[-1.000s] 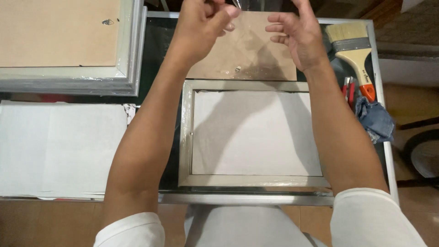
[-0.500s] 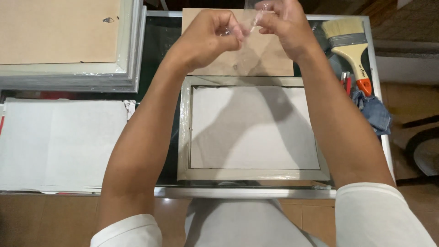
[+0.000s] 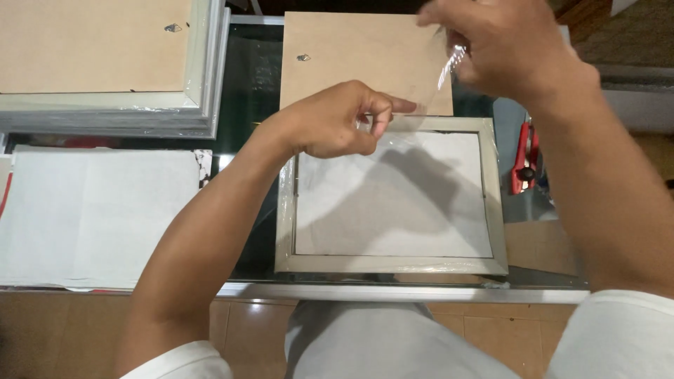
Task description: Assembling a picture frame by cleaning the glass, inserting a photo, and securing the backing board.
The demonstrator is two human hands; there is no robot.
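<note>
L hand [image 3: 330,123] sits over the far left corner of the frame [image 3: 390,264], fingers curled, thumb and pointer pressed together on the clear film [image 3: 421,105]. R hand [image 3: 502,45] is up at the far right, above the board [image 3: 351,60], and its grip pinches the other bit of film, which shines by the fingers [image 3: 456,56]. So the film runs between the two hands, from just above the frame's far edge up to the R hand.

The frame lies flat on the desk [image 3: 393,291], near the person, w/ a white sheet inside it. More shiny wrap shows along its edges. The brown board lies just past the frame, touching its far side or close to it; can't tell which.

Left of the frame lies white paper [image 3: 98,210]. Far left is a stack of frames [image 3: 105,105] w/ a brown back on top. Right of the frame is a red tool [image 3: 523,158], partly hid by the R arm.
</note>
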